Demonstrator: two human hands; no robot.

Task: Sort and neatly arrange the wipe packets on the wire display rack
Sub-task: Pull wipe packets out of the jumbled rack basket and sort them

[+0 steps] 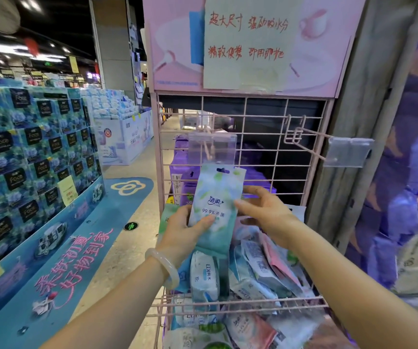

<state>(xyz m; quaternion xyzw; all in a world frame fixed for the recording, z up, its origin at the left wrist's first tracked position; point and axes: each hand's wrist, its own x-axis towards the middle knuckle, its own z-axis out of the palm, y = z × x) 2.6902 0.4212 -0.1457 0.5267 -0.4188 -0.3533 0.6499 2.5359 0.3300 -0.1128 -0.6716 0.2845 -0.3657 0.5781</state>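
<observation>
- The green-and-white wipe packet (215, 205) is held upright in front of the pink wire rack (228, 114), its hang-hole top just below the rack's left hook (209, 144) with the clear price-tag holder.
- It looks light, soft and pliable, with slick film that could slide. My guess is the stiffer sealed edges, or the header by the hole, are the best places to take it for hanging.
- The left hand (182, 233) has its grip closed on the packet's lower half, thumb across the front. The right hand (263, 210) pinches the right edge with thumb and fingertips.
- Printed on the packet: "洁柔" and "99.9%杀菌".
- Below the packet, the rack's basket (238, 306) holds a jumble of other packets (258, 268). One white pack reads "EDI纯水".
- To the right of the packet, a second hook (311, 139) is bare.
- Above the rack, a handwritten sign (248, 39) is in red. I read it roughly as "超大尺寸" and "精致便携 即用即抛".
- Well left of the rack, stacked boxes (26, 137) read "Face".
</observation>
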